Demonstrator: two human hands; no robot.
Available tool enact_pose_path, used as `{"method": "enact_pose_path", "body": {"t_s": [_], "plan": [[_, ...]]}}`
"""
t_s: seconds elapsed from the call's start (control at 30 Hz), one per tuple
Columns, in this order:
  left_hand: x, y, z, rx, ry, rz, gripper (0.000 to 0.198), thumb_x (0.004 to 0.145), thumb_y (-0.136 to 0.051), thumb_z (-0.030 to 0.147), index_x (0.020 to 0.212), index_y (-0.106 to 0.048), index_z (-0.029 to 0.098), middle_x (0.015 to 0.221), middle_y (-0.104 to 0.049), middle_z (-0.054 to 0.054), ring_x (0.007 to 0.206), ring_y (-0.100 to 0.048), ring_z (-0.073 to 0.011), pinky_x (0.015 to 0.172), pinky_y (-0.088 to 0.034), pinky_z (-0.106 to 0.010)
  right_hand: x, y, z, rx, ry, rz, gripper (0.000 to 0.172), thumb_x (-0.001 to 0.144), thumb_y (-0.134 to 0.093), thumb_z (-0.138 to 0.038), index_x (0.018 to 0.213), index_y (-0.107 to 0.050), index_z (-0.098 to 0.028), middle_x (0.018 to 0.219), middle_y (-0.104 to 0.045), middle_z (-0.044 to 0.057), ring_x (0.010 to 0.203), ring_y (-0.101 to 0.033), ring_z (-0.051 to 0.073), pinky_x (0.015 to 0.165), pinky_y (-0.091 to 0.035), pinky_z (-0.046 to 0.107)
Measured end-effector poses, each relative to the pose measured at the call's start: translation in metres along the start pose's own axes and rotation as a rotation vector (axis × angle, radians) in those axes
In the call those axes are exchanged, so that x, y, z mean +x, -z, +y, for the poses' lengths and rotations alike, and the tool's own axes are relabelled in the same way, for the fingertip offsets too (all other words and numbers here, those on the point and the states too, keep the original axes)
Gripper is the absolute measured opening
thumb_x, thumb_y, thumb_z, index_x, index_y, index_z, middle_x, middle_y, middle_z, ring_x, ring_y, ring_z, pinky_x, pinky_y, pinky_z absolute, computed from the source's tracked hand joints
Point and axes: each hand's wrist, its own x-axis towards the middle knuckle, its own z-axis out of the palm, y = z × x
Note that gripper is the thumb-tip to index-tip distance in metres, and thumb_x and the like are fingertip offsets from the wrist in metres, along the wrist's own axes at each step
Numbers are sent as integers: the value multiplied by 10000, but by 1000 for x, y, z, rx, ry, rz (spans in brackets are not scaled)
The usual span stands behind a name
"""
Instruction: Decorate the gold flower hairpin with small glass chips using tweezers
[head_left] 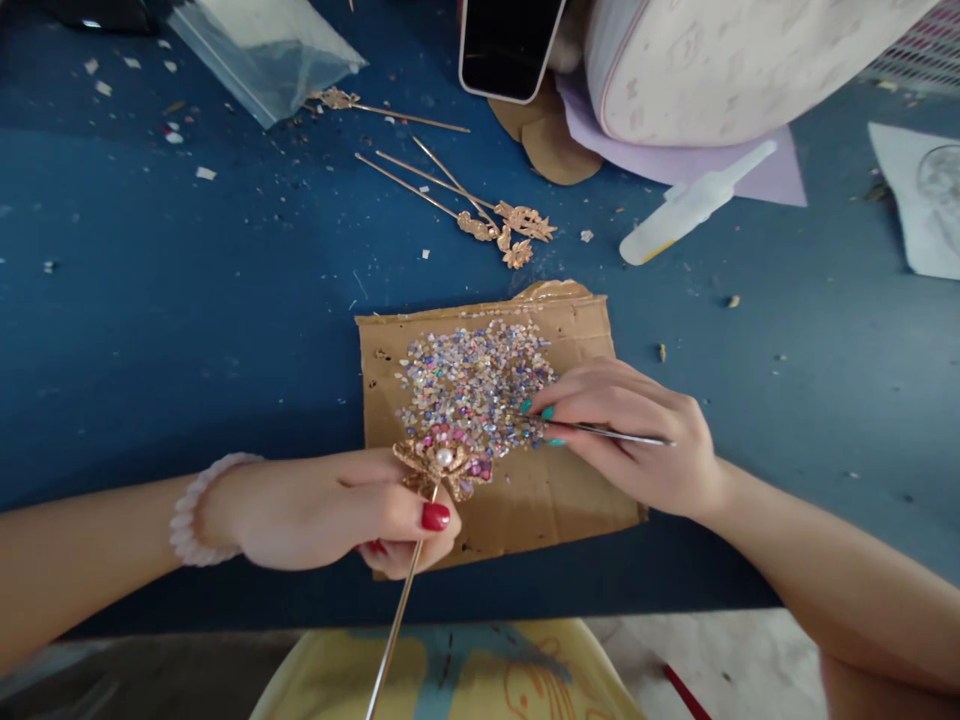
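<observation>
My left hand [352,515] is closed around a gold hairpin [442,465], whose flower head carries a white pearl and pink stones; its long stem slants down toward me. In my right hand [637,430] a thin metal tool, apparently tweezers [611,433], is pinched, with its tip among small shiny chips [480,380]. These chips, in white, blue and pink, are spread over a piece of cardboard [570,490]. The flower head is held over the near edge of the chips. Fingers partly hide the tool's tip.
Several gold hairpins [517,225] lie beyond the cardboard. A plastic bag [270,60] is at the back left, with a phone [510,45] and a white case [712,70] further right. A translucent bottle [694,210] lies on the blue table [187,350].
</observation>
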Motion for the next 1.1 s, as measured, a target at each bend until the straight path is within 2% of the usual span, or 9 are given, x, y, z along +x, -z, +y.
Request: {"method": "enact_pose_path", "body": {"t_s": [0.37, 0.6, 0.9, 1.1], "plan": [[-2, -1, 0, 16, -10, -3, 366, 1017, -343, 308, 661, -361, 226, 628, -314, 46, 571, -279, -138, 567, -259, -318, 0, -3, -1, -57, -90, 66, 54, 960, -664, -156, 920, -641, -185, 887, -770, 55, 851, -741, 160, 790, -592, 290], [-3, 0, 1, 36, -1, 6, 417, 1048, -378, 351, 655, -373, 214, 621, -333, 39, 574, -301, -144, 583, -276, -328, 0, -2, -1, -39, -44, 12, 50, 973, -652, -190, 926, -639, -188, 912, -778, 60, 868, -743, 178, 794, -606, 323], [0, 0, -1, 5, 14, 8, 407, 1039, -408, 376, 665, -369, 221, 615, -336, 38, 564, -290, -153, 572, -272, -339, 2, -3, 2, -23, -78, 99, 66, 940, -686, -135, 907, -668, -189, 916, -782, 54, 872, -750, 163, 805, -607, 307], [-1, 0, 0, 12, 8, -9, 419, 1050, -398, 375, 662, -375, 218, 620, -346, 35, 573, -299, -155, 583, -280, -339, 4, -5, 6, 0, -82, 94, 51, 916, -730, -164, 906, -694, -198, 921, -797, 41, 856, -763, 174, 805, -607, 330]]}}
